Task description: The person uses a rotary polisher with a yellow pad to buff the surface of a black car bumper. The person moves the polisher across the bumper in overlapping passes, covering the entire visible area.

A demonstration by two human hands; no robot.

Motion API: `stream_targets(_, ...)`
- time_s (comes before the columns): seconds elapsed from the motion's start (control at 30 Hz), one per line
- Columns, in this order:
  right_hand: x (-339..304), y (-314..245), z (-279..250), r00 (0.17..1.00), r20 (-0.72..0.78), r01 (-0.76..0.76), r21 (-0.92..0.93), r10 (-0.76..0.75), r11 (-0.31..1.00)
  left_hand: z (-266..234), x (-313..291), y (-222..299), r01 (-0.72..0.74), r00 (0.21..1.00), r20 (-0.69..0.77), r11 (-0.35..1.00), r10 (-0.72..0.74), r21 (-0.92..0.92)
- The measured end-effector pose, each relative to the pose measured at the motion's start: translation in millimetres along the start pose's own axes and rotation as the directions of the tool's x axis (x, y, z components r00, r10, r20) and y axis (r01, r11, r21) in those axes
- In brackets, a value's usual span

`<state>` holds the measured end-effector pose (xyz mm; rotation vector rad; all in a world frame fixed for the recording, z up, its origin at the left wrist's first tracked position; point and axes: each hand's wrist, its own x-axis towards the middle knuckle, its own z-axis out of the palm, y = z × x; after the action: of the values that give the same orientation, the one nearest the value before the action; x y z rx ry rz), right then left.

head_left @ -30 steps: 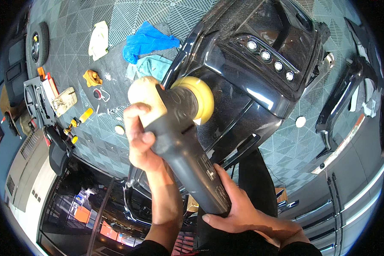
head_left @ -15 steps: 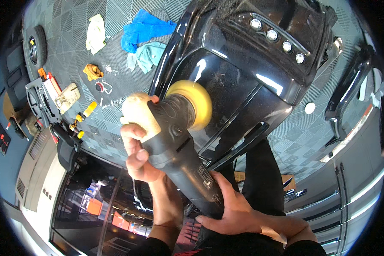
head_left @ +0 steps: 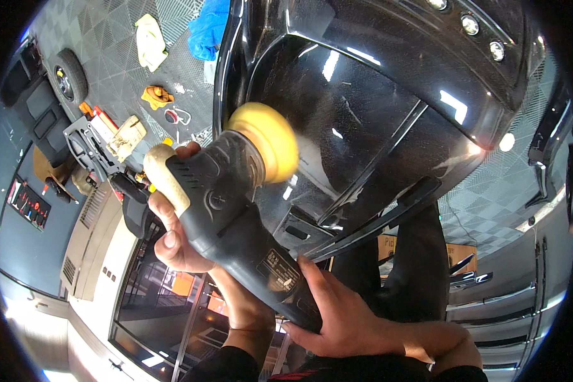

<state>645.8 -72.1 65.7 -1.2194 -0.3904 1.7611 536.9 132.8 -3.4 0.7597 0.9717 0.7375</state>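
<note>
Polisher, long black plastic (head_left: 226, 219), looks heavy, so I hold both ends: left hand (head_left: 183, 251) gripping its head (head_left: 200, 175), right hand (head_left: 344, 312) its handle (head_left: 270, 270).

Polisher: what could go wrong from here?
The pad looks blurred, probably spinning, and sits near the black panel's left edge; it could snag or scuff there.

The left hand grips the polisher fairly close to the pad, so a slip might bring them into contact.
</note>
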Motion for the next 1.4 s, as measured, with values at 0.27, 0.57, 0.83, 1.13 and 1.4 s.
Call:
stream_targets(0.27, -5.7, 5.7, 0.9, 0.999, -0.038, 0.004, 0.091, 0.0, 0.996, 0.2, 3.6, -7.8, -0.062, 0.998, -0.024, 0.996, 0.061, -0.061)
stream_targets(0.57, 6.0, -6.5, -18.9, 0.98, -0.172, 0.087, -0.059, -0.096, 0.994, 26.6, 27.1, -14.7, -0.083, 0.997, -0.007, 0.994, 0.083, -0.071)
stream_targets(0.83, 9.0, -11.7, -27.8, 0.974, -0.195, 0.106, -0.051, -0.114, 0.993, 39.7, 36.5, -19.0, -0.123, 0.991, -0.059, 0.987, 0.118, -0.098)
stream_targets(1.13, 8.8, -17.1, -37.3, 0.99, -0.119, 0.057, -0.148, -0.075, 0.987, 38.9, 34.6, -18.7, -0.121, 0.993, -0.018, 0.992, 0.121, -0.04)
stream_targets(1.4, 7.5, -20.0, -34.7, 0.994, -0.096, -0.065, -0.218, 0.045, 0.974, 24.2, 26.4, -11.7, -0.075, 0.997, 0.001, 0.997, 0.075, -0.015)
